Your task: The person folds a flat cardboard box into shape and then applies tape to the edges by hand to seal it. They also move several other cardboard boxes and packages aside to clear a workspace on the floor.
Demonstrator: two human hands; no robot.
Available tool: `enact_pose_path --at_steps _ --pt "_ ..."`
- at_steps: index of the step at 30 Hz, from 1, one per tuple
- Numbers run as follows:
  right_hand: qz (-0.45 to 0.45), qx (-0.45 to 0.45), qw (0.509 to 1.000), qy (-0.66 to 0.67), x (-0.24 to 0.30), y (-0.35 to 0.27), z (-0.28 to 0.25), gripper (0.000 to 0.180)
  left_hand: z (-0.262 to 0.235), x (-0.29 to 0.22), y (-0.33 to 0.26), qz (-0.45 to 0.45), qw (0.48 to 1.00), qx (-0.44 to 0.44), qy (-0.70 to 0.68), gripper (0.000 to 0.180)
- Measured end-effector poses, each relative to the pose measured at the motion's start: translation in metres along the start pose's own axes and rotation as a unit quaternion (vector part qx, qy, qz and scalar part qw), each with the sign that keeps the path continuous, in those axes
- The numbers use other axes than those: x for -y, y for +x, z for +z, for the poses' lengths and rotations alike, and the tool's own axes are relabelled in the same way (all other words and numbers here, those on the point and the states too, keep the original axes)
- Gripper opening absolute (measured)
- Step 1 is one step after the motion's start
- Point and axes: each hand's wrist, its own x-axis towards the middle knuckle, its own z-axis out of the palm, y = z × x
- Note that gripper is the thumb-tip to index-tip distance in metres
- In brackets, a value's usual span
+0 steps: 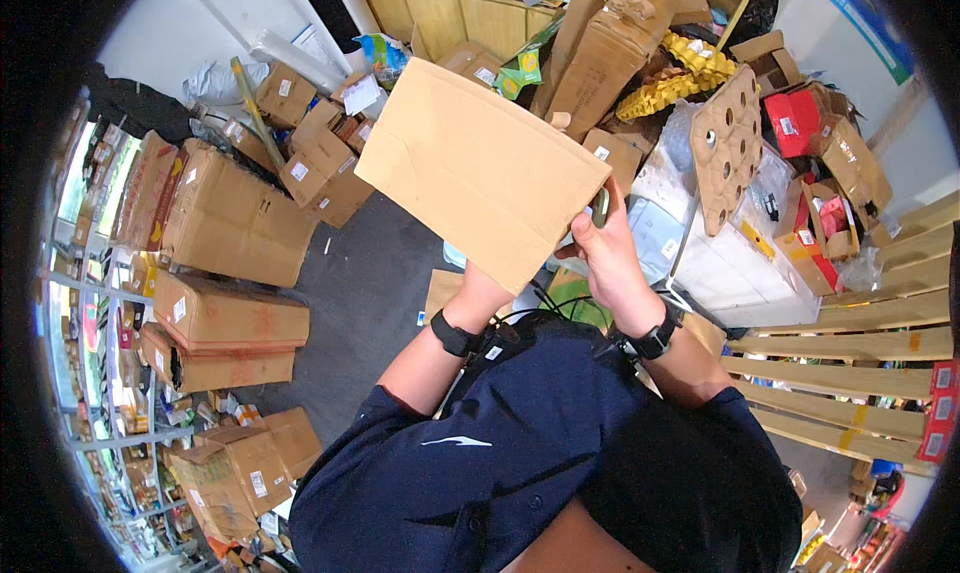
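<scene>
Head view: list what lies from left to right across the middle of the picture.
Stacked cardboard boxes → flat cardboard sheet held up by both hands → right hand → perforated cardboard tray → red box → wooden slats.

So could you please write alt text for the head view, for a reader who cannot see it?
A person holds a flat brown cardboard sheet up in both hands, the left hand under its lower edge and the right hand gripping its right corner. Stacked cardboard boxes crowd the grey floor around them.
</scene>
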Motion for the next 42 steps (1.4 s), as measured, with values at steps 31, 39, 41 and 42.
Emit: enact_pose_path --at_steps 31,39,41,42 --pt "-0.306 0.202 0.643 -0.672 0.109 -0.001 -0.032 0.123 -0.054 -0.049 0.095 0.181 0.943 0.252 0.123 0.130" --pt "-0.262 0.213 0.608 -0.719 0.131 -0.013 -0.030 0.116 -0.025 -0.040 0.077 0.192 0.959 0.193 0.081 0.141" --pt "-0.255 0.219 0.612 -0.716 0.136 -0.013 -0.027 0.100 -0.024 -0.034 0.075 0.207 0.962 0.146 0.100 0.138" --pt "-0.256 0.220 0.614 -0.714 0.136 -0.014 -0.029 0.100 -0.025 -0.031 0.073 0.206 0.962 0.148 0.103 0.138"
